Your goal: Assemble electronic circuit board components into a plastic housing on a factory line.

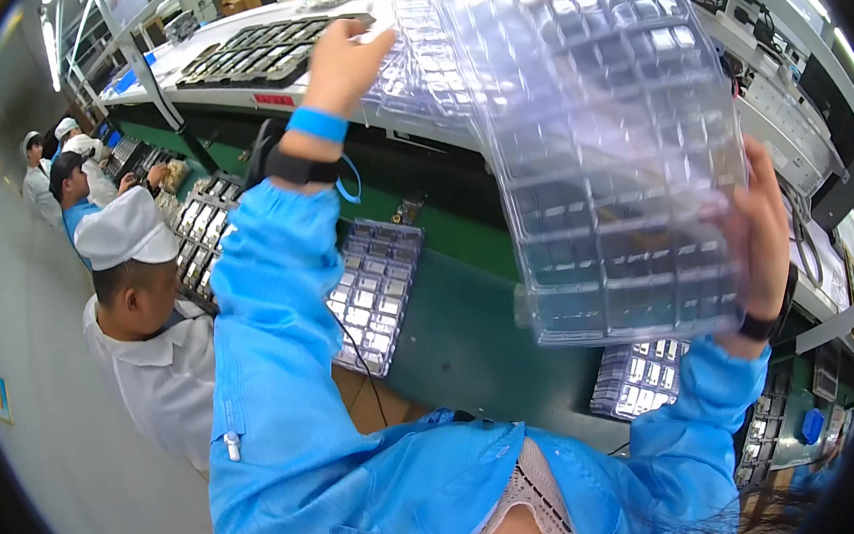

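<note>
A large clear plastic blister tray [631, 181] with rows of rectangular pockets is held up in front of me. My right hand [763, 225] grips its right edge near the lower corner, partly seen through the plastic. The tray is tilted, slightly blurred, and no parts show in its pockets. My left hand [343, 71] is raised over the white shelf, with thumb and fingers apart and nothing seen between them. Close beside it lie more clear trays [421, 62], partly covered by the held one. A blue wrist strap circles my left wrist.
Black trays [265, 54] of parts lie on the white shelf [223, 94]. On the green bench [465, 309] below stand filled clear trays [377, 296] and another filled stack [641, 379]. A co-worker [134, 300] in a white cap sits at left, with others beyond.
</note>
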### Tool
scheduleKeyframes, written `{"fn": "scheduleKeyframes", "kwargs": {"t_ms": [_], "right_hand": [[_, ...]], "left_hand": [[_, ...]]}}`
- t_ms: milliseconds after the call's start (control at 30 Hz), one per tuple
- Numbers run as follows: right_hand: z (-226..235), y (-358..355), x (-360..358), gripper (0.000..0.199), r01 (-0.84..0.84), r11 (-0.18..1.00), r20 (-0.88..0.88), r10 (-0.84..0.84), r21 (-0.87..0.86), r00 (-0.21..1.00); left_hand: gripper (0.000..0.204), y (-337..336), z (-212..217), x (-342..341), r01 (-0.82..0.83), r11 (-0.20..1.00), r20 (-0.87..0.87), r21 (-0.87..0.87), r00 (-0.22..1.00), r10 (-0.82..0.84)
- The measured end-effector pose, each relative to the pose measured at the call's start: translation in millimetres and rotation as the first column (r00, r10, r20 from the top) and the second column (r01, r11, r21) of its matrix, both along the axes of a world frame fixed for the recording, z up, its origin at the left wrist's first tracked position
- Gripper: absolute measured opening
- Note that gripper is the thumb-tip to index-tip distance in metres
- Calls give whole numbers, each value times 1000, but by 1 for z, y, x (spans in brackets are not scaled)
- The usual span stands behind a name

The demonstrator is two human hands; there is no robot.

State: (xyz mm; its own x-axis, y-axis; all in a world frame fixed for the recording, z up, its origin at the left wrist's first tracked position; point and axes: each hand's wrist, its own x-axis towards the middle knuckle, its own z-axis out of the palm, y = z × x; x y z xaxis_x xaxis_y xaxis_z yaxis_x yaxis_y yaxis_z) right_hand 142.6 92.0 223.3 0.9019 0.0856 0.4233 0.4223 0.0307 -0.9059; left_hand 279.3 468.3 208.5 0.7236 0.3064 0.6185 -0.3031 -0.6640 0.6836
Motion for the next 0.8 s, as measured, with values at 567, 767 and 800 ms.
{"fn": "scheduleKeyframes", "kwargs": {"t_ms": [567,767,800], "right_hand": [[-154,-4,-167,48,-39,963,433,156,-268,888],[-153,-27,-208,36,-72,912,313,212,-405,926],[-155,-34,-213,30,-81,932,289,191,-353,938]], "left_hand": [[17,-245,-130,-331,264,895,-75,-358,948,-310],[25,-270,-131,-377,186,887,-150,-422,951,-270],[25,-274,-124,-387,177,911,-207,-373,941,-268]]}}
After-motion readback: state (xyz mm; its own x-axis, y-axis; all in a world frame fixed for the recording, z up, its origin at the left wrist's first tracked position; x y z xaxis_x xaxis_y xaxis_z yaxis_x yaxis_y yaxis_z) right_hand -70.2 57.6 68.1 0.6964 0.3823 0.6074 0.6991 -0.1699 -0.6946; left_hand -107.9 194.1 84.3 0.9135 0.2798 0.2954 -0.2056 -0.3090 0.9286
